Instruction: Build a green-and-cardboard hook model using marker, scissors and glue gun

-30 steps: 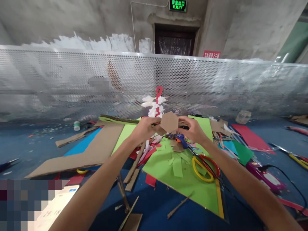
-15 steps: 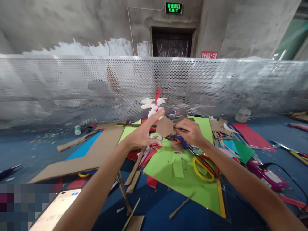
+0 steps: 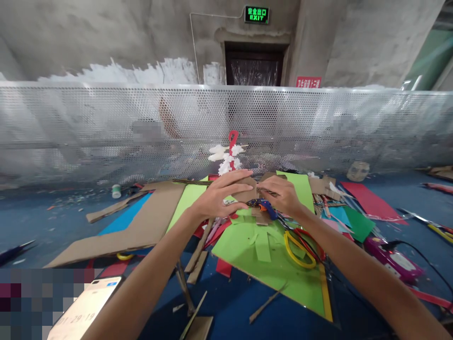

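Observation:
Both my hands meet above the middle of the craft clutter. My left hand (image 3: 219, 196) is curled over a brown cardboard piece (image 3: 250, 191), its fingers wrapped across the front face. My right hand (image 3: 281, 194) pinches the same piece from the right side. Just below them lie a blue glue gun (image 3: 264, 207) and green paper (image 3: 269, 255) with cut strips. Behind the hands stands a red and white paper figure (image 3: 228, 156).
Yellow and red scissors (image 3: 300, 245) lie on the green sheet right of centre. A long cardboard sheet (image 3: 130, 231) stretches to the left. A phone (image 3: 85, 309) sits at the near left, a purple device (image 3: 392, 259) with a cable at the right. A perforated metal screen (image 3: 106, 127) backs the table.
My left hand let go of the cardboard piece, spread open half a second ago, and has now closed over its front. My right hand kept its hold and sank slightly.

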The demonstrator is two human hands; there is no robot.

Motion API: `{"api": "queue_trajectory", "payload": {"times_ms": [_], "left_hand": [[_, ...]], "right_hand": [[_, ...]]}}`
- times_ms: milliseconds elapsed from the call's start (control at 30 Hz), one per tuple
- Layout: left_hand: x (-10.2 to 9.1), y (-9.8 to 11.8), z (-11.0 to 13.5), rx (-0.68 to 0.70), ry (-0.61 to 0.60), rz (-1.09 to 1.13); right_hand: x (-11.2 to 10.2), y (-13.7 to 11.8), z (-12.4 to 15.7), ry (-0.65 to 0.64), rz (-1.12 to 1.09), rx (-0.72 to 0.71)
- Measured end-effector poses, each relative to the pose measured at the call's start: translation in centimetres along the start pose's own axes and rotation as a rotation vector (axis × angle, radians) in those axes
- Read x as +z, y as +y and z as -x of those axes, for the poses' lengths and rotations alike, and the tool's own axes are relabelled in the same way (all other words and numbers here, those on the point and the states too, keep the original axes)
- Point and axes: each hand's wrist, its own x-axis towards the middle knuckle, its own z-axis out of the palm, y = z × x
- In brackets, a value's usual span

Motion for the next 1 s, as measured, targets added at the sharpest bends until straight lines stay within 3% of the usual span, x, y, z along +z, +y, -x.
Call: {"api": "queue_trajectory", "payload": {"times_ms": [300, 467, 567, 767, 867, 1000], "left_hand": [[0.6, -0.8, 0.0, 0.114, 0.090, 0.044], [0.5, -0.6, 0.1, 0.056, 0.041, 0.069], [0.3, -0.2, -0.2, -0.093, 0.012, 0.116], [0.4, 0.8, -1.2, -0.582, -0.018, 0.396], [0.5, 1.0, -1.4, -0.686, -0.042, 0.526], [0.2, 1.2, -1.4, -0.724, -0.067, 0.635]], "right_hand": [[0.1, 0.2, 0.1, 0.021, 0.024, -0.028], [0.0, -0.2, -0.1, 0.019, -0.003, 0.025], [-0.4, -0.5, -0.5, 0.034, -0.053, 0.197], [-1.7, 0.4, -0.9, 0.006, -0.400, 0.646], [-1.9, 0.7, -1.0, -0.030, -0.534, 0.779], [-1.5, 0.5, -1.0, -0.046, -0.657, 0.905]]}}
